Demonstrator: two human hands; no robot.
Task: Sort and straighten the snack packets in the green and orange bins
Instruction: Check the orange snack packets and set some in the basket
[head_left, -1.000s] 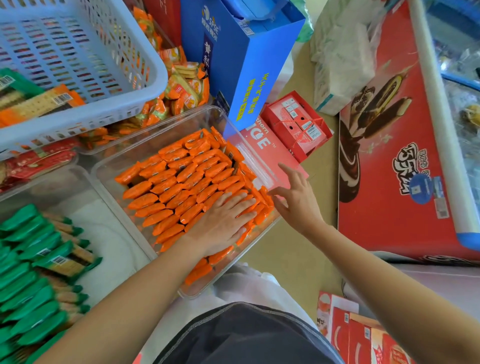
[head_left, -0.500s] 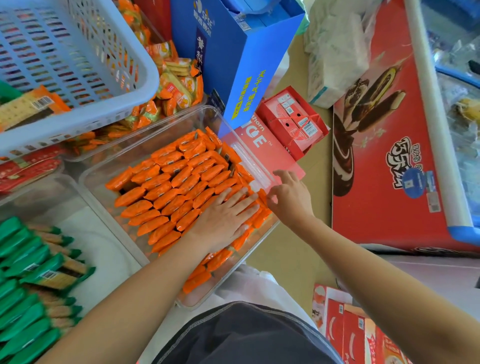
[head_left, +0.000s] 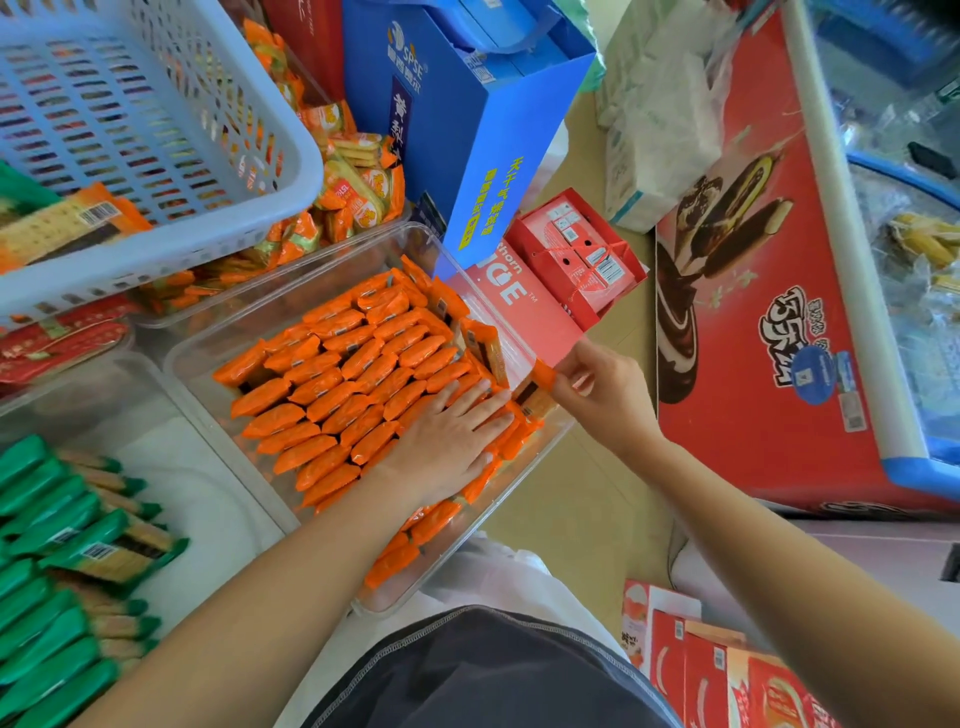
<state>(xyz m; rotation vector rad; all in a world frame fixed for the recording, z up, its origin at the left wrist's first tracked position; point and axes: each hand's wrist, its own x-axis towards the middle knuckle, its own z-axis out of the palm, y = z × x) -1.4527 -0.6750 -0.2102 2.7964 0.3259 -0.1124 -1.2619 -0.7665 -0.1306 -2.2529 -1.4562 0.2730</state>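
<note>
Hands are close together but not touching, at the right side of the orange bin. The left hand lies flat on the orange packets, fingers straight and side by side. It hides the packets under it, and the arm covers some near rows too. The right hand pinches one packet by its end, thumb and fingers curled on it, over the bin's right rim. That packet is tilted, with its low end by the left fingertips.

The orange bin is see-through. Packets fill most of it in slanted rows, and a few stand on edge along the right wall.

Left of it is the green bin, see-through too. Green packets are stacked along its left side, and one lies across the top. The right part is bare.

A blue box stands at the orange bin's far corner, with red boxes just beside it. A pale basket sits over the back bins and hides part of the snack packs under it. A red freezer is on the right, with a white bag behind it. Red cartons are near the right arm.
</note>
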